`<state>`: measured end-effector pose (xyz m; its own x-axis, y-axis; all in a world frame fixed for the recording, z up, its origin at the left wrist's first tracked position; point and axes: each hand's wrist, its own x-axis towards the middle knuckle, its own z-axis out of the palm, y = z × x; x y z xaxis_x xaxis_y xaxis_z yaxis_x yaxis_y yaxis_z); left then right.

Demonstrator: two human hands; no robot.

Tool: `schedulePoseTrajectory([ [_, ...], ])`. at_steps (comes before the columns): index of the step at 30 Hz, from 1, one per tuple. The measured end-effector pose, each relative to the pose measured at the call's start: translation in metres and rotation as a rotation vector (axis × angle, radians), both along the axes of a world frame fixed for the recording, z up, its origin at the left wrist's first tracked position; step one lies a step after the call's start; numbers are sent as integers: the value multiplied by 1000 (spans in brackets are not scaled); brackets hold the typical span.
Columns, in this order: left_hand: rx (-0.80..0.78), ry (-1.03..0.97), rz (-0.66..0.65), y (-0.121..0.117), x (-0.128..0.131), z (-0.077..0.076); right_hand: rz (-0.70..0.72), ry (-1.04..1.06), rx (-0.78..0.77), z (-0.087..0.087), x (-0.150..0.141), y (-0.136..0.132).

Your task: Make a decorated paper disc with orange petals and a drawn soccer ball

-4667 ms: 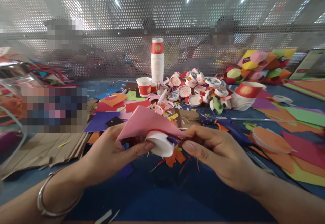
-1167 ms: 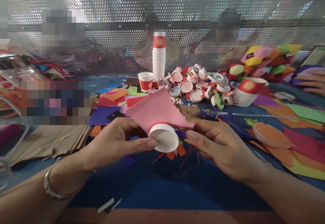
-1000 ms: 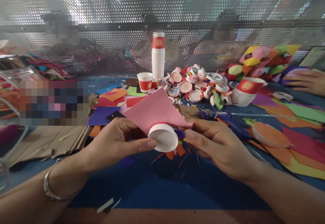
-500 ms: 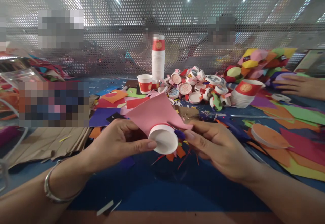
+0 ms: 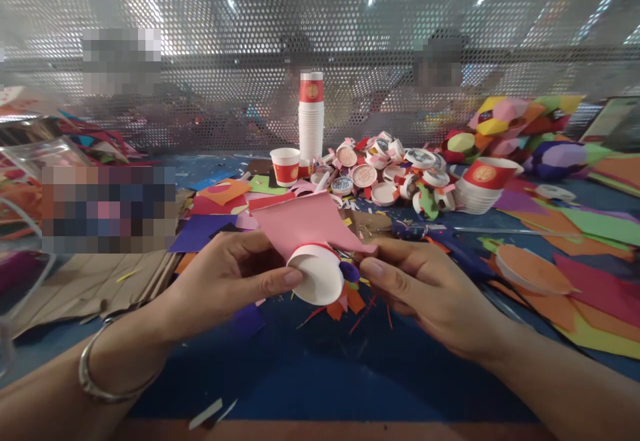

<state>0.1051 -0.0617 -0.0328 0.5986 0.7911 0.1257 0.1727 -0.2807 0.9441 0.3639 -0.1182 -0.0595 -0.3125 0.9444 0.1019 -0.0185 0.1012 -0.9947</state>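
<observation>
My left hand is closed around a small white paper cup with a red band. Its thumb presses on the cup's side, and the cup's round end faces me. A sheet of pink paper stands up behind the cup, against the red band. With thumb and fingers, my right hand pinches the right corner of this paper. A small rounded purple piece shows between the cup and my right thumb; its kind is unclear. The far fingers of both hands are partly hidden.
Behind my hands stand a tall cup stack, a single cup and a heap of cut cup bottoms. A blue-handled tool with a cable, coloured paper and a tilted cup stack lie right. Brown cardboard lies left.
The cup has turned a little, and the pink paper has tipped lower. My hands keep their hold. Another person's hand, at the right half a second ago, has left, and a purple paper ball remains there.
</observation>
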Motion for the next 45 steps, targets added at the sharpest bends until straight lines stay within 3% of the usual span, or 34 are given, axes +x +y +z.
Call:
schedulePoseTrajectory([
  [5, 10, 31, 73, 0, -3, -2, 14, 26, -9, 1, 0, -1],
  [13, 51, -3, -32, -4, 1, -1, 45, 1, -16, 2, -1, -1],
  [24, 87, -11, -20, -3, 0, -3, 54, -3, -21, 3, -1, -1],
  [34, 96, 153, 6, -5, -2, -3, 58, -25, -34, 2, -2, 0],
  [45, 118, 119, -1, -4, -2, -3, 52, -54, -31, 1, -1, -1],
])
